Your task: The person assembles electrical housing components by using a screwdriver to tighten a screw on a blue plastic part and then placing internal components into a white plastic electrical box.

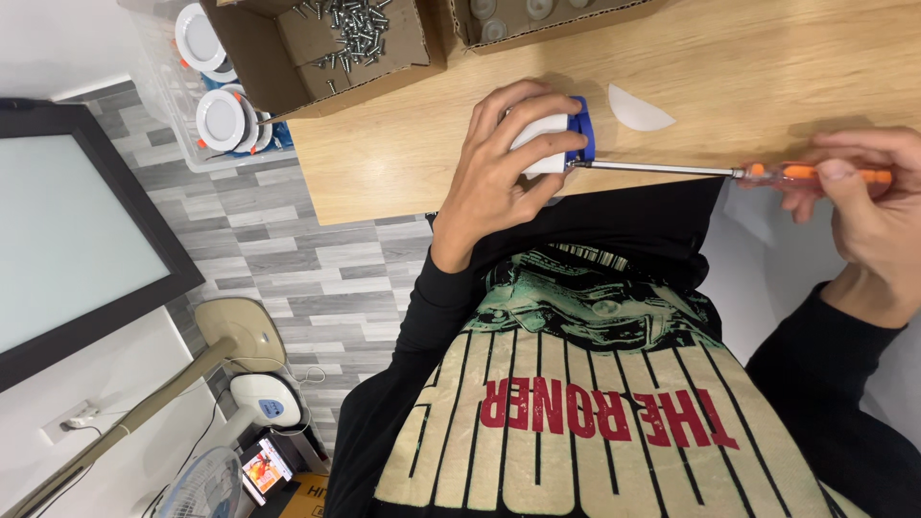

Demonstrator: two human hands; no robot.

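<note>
— What is held by the left hand [504, 168]?

— A small white lamp housing with a blue ring [578, 129] is gripped at the near edge of the wooden table [403, 153]. The fingers [518, 101] are curled closely over its top and the thumb is pressed against its underside, so most of the white body is hidden.

— And the right hand [859, 206]?

— An orange-handled screwdriver [729, 172] is pinched between thumb and fingertips [844, 171], the fingers being drawn in narrowly around the handle. The long metal shaft is held level, and its tip is set against the blue ring of the housing.

— What is seen around them?

— A white curved disc piece [638, 108] is laid on the table just beside the housing. Farther back, an open cardboard box with loose screws [360, 29] is placed, and a second cardboard box [537, 19] is set next to it. Beyond the table's left end, a clear bin of round white downlights [216, 86] is kept. A dark-framed screen [77, 230] and a standing fan [206, 484] are seen over the grey floor.
</note>
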